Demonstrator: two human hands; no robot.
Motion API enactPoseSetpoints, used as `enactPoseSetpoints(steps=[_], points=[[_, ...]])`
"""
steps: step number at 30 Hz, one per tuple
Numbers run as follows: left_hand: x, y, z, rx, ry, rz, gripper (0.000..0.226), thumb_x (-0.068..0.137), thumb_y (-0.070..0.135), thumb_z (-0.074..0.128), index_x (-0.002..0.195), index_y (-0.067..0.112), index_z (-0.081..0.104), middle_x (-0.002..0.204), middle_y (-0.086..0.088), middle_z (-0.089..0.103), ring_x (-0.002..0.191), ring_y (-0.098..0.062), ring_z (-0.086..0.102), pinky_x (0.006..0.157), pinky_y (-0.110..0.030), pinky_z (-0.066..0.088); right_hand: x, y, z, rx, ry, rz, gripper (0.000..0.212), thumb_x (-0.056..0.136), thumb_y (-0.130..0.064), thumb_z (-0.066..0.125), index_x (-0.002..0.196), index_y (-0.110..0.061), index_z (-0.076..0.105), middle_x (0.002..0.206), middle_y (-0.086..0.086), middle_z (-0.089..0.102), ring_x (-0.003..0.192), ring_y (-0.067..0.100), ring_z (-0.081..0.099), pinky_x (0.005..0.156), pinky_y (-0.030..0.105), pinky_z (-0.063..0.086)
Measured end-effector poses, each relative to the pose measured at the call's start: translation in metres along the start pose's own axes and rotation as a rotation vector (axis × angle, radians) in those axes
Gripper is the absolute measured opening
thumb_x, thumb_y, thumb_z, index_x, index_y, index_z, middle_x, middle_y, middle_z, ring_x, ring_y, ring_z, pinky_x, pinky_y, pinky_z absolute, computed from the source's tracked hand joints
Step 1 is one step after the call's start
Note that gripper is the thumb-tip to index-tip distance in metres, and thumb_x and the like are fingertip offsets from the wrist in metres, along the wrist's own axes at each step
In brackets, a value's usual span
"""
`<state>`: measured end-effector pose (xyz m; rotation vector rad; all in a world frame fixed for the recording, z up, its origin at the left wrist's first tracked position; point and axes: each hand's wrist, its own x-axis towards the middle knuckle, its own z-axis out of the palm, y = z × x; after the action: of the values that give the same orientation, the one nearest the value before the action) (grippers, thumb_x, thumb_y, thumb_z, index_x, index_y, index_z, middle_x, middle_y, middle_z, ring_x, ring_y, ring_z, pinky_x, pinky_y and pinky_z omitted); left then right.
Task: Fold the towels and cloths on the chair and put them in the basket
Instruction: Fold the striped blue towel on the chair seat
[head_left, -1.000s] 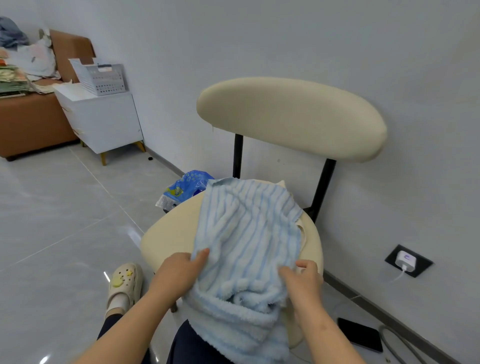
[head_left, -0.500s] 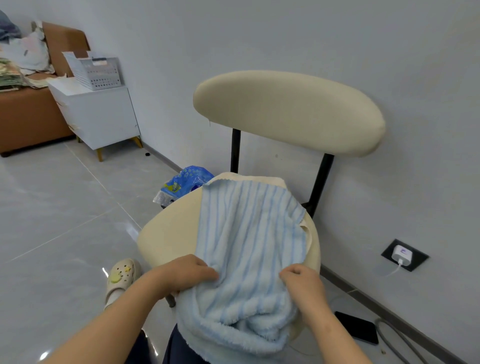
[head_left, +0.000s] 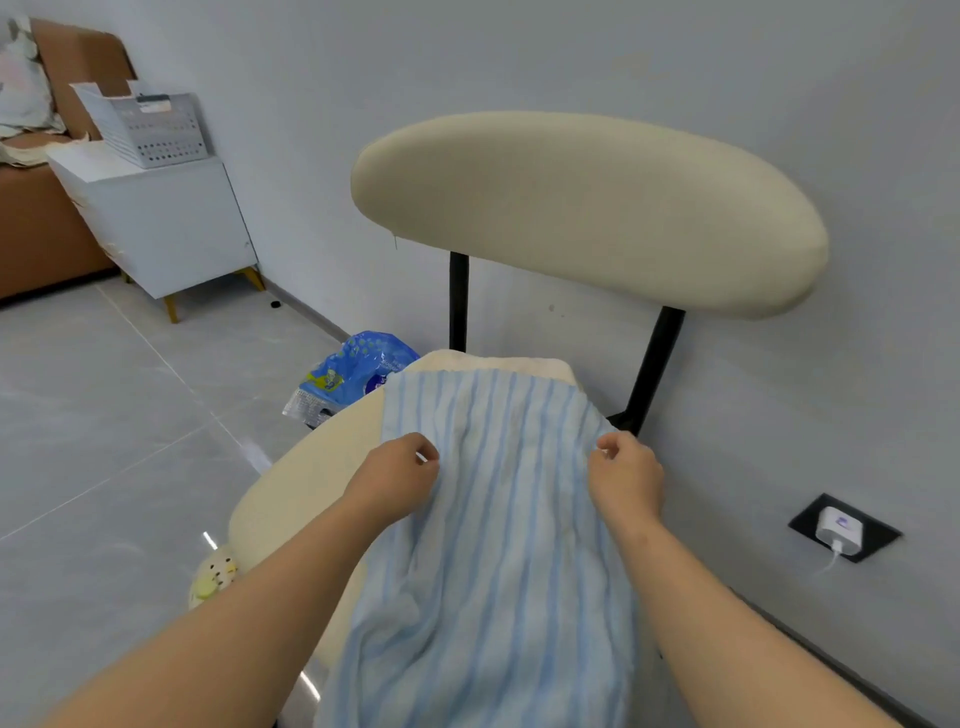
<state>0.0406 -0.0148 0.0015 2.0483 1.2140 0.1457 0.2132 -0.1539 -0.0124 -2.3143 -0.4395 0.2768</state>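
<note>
A soft, light, floppy blue-striped towel (head_left: 498, 519), draped over the chair (head_left: 311, 467) seat, is pinched at its side edges by the left hand (head_left: 397, 475) and right hand (head_left: 626, 475), the best holds.

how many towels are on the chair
1 in plain view: the blue towel draped over the seat, left hand and right hand each pinching a side edge. A cream layer under its far end may be another.

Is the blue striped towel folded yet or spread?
Spread: the light-blue striped terry towel lies flat along the cream padded chair, left hand and right hand pinching its side edges.
</note>
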Motion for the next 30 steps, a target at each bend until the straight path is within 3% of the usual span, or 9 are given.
enactPoseSetpoints(steps=[3,6,9,13,16,19,22,26,30], points=[[0.021,0.0,0.011,0.067,0.001,-0.004,0.026,0.094,0.024,0.047,0.118,0.018,0.054,0.123,-0.007,0.05,0.102,-0.022,0.053,0.079,-0.026,0.04,0.028,0.001,0.005,-0.195,0.034,0.09,0.033,0.094,-0.024,0.043,0.124,-0.015,0.051,0.13,0.01,0.048,0.121,0.031,0.043,0.1,0.037,0.031],[0.039,-0.006,0.022,0.102,-0.003,-0.022,0.036,0.094,0.029,0.047,0.129,0.023,0.044,0.136,-0.005,0.039,0.11,-0.024,0.053,0.085,-0.029,0.042,0.049,0.006,0.015,-0.316,-0.047,0.181,0.039,0.094,-0.029,0.043,0.128,-0.01,0.046,0.133,0.013,0.048,0.124,0.032,0.042,0.101,0.038,0.031],[0.048,-0.014,0.028,0.162,0.037,-0.024,0.043,0.094,0.032,0.046,0.136,0.029,0.037,0.145,0.002,0.03,0.115,-0.022,0.052,0.088,-0.032,0.045,0.063,0.011,0.025,-0.237,-0.119,0.118,0.036,0.09,-0.016,0.05,0.126,-0.012,0.048,0.128,0.012,0.052,0.119,0.032,0.047,0.095,0.035,0.037],[0.053,-0.021,0.034,0.253,0.061,0.005,0.046,0.095,0.039,0.041,0.14,0.033,0.034,0.151,0.009,0.022,0.124,-0.018,0.047,0.091,-0.032,0.045,0.078,0.017,0.026,-0.188,0.15,-0.079,0.036,0.084,0.002,0.048,0.114,-0.012,0.062,0.12,0.014,0.058,0.11,0.036,0.051,0.089,0.039,0.039],[0.053,-0.025,0.036,0.291,0.071,0.021,0.046,0.096,0.041,0.039,0.141,0.034,0.033,0.152,0.01,0.021,0.126,-0.018,0.045,0.091,-0.032,0.045,0.09,0.018,0.017,-0.065,0.266,-0.083,0.038,0.085,0.006,0.044,0.114,-0.008,0.064,0.119,0.018,0.06,0.11,0.039,0.05,0.088,0.039,0.041],[0.051,-0.025,0.037,0.293,0.053,0.023,0.046,0.097,0.041,0.037,0.142,0.034,0.032,0.153,0.008,0.021,0.13,-0.021,0.04,0.096,-0.034,0.043,0.093,0.021,0.012,-0.219,0.024,-0.022,0.047,0.09,-0.008,0.046,0.136,-0.018,0.047,0.14,0.01,0.047,0.124,0.035,0.039,0.1,0.038,0.035],[0.046,-0.023,0.034,0.226,0.019,0.018,0.047,0.097,0.036,0.041,0.143,0.03,0.033,0.153,0.004,0.023,0.133,-0.024,0.036,0.104,-0.034,0.035,0.08,0.022,0.009,-0.295,-0.106,-0.015,0.053,0.09,-0.017,0.047,0.141,-0.025,0.037,0.151,0.003,0.031,0.128,0.034,0.033,0.105,0.04,0.031],[0.019,-0.025,0.027,0.072,0.026,0.052,0.045,0.094,0.026,0.049,0.138,0.024,0.042,0.148,0.0,0.032,0.126,-0.023,0.043,0.106,-0.034,0.034,0.035,0.018,0.007,-0.214,-0.051,-0.112,0.042,0.09,-0.018,0.05,0.132,-0.02,0.048,0.142,0.002,0.037,0.124,0.029,0.035,0.103,0.035,0.029],[-0.031,-0.033,0.015,-0.043,0.117,0.088,0.032,0.092,0.02,0.056,0.124,0.021,0.056,0.13,0.003,0.046,0.115,-0.015,0.046,0.092,-0.021,0.032,-0.021,0.024,-0.003,-0.136,-0.064,-0.238,0.029,0.087,-0.014,0.054,0.116,-0.019,0.058,0.11,0.003,0.049,0.11,0.024,0.046,0.091,0.03,0.035]])
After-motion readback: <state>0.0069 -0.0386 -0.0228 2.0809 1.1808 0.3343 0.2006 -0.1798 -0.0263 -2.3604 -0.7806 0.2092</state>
